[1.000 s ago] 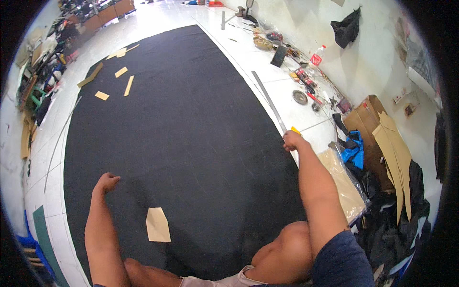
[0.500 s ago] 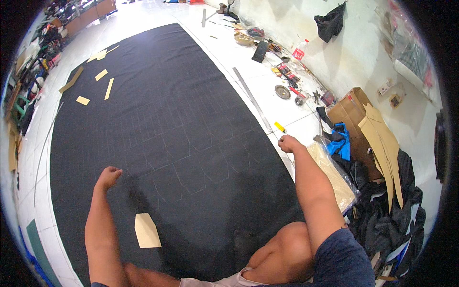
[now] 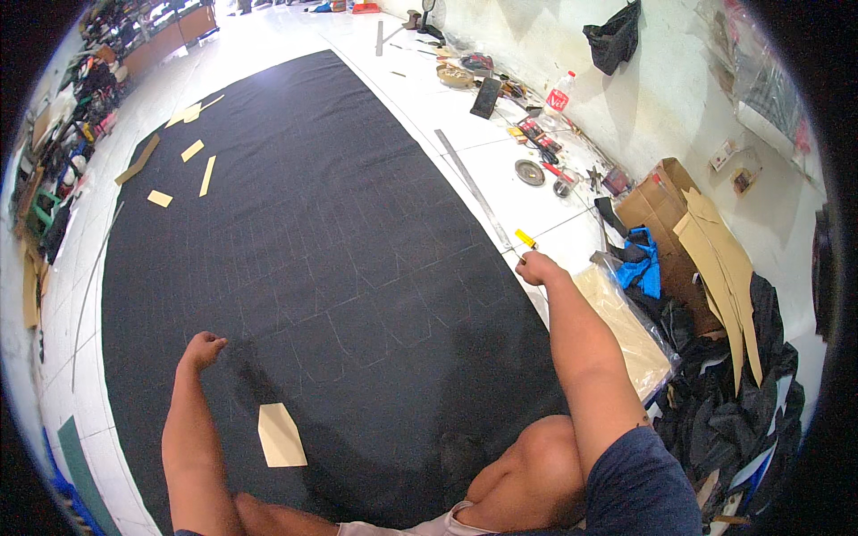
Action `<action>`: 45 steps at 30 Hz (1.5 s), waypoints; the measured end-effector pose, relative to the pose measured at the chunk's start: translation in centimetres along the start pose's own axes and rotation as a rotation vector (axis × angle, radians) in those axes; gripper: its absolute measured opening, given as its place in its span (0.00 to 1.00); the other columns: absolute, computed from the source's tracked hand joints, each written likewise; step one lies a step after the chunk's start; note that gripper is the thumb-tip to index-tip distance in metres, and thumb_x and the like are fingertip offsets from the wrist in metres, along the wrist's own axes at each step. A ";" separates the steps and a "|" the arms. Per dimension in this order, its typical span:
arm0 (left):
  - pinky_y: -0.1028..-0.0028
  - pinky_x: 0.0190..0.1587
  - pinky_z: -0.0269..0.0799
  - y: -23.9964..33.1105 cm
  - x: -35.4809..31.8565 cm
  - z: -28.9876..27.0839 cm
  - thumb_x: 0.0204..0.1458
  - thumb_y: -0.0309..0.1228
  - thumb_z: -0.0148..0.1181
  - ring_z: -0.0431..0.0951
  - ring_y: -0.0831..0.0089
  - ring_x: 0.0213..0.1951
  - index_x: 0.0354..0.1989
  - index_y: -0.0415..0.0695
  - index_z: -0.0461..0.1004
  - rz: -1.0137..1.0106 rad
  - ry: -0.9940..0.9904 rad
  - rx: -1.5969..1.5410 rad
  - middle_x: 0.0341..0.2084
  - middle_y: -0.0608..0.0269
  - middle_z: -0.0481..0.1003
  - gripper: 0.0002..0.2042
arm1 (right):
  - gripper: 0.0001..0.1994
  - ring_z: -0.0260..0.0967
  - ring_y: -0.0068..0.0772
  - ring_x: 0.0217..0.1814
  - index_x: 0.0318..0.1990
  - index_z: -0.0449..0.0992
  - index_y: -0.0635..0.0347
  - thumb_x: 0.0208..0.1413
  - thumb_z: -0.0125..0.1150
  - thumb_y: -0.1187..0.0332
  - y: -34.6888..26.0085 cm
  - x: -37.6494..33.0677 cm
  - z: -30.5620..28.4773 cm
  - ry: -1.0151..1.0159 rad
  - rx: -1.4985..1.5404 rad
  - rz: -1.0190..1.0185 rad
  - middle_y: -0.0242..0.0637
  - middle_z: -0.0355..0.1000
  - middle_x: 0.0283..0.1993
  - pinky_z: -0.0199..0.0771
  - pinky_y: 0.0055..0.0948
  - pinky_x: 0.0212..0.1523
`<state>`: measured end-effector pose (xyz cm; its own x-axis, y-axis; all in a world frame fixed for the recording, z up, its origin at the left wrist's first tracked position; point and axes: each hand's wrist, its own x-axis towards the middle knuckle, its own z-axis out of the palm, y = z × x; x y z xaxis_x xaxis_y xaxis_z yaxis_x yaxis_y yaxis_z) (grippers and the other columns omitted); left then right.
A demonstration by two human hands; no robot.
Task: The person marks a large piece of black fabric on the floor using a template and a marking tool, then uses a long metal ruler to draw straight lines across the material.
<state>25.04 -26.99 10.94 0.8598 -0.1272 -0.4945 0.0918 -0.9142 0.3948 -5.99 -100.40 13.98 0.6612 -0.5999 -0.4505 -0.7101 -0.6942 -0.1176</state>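
Note:
A large black fabric sheet (image 3: 268, 223) lies spread on the floor before me, drawn with thin pale lines in rows of pointed shapes. Over its left part my left hand (image 3: 206, 348) is closed in a pinch; what it holds, if anything, is too small to make out. My right hand (image 3: 537, 268) is closed too, at the fabric's right edge, its fingertips hiding whatever is between them. Just beyond it lies a small yellow tool (image 3: 525, 238), beside the end of a long metal ruler (image 3: 474, 189). A five-sided tan card piece (image 3: 282, 435) rests on the fabric between my forearms.
More card pieces (image 3: 192, 150) lie at the fabric's far left. Along the right wall stand a bottle (image 3: 560, 92), scattered tools, a cardboard box (image 3: 657, 201), a plastic-wrapped tan stack (image 3: 626, 335) and heaped black cloth (image 3: 724, 420). Clutter lines the left side.
My left hand has come slightly nearer to me, still pinched. My right hand has shifted a little left along the fabric edge. The view has tilted slightly.

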 end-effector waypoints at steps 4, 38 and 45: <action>0.61 0.44 0.77 1.3 -0.2 0.6 0.55 0.41 0.67 0.82 0.61 0.40 0.50 0.32 0.80 -0.006 0.007 -0.011 0.41 0.49 0.82 0.23 | 0.20 0.74 0.52 0.61 0.57 0.77 0.60 0.60 0.55 0.63 -0.4 0.1 0.0 -0.031 -0.022 -0.021 0.52 0.76 0.59 0.73 0.43 0.63; 0.59 0.50 0.77 -0.6 -3.2 -0.6 0.57 0.41 0.64 0.82 0.55 0.47 0.52 0.32 0.79 -0.040 -0.007 -0.072 0.46 0.45 0.82 0.23 | 0.51 0.79 0.52 0.52 0.79 0.23 0.36 0.60 0.59 0.65 -12.7 -2.1 -3.0 0.169 -0.097 -0.139 0.56 0.79 0.50 0.77 0.48 0.55; 0.60 0.54 0.75 -1.1 -2.0 -1.4 0.56 0.42 0.65 0.82 0.54 0.51 0.50 0.31 0.80 0.003 0.016 -0.051 0.46 0.43 0.82 0.24 | 0.50 0.80 0.53 0.49 0.80 0.29 0.37 0.59 0.59 0.65 -14.4 -2.3 -3.1 0.203 -0.125 -0.253 0.56 0.80 0.47 0.78 0.48 0.51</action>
<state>23.93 -25.20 12.52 0.8682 -0.1228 -0.4807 0.1144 -0.8932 0.4349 3.41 -90.28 19.50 0.8560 -0.4611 -0.2339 -0.4910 -0.8667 -0.0884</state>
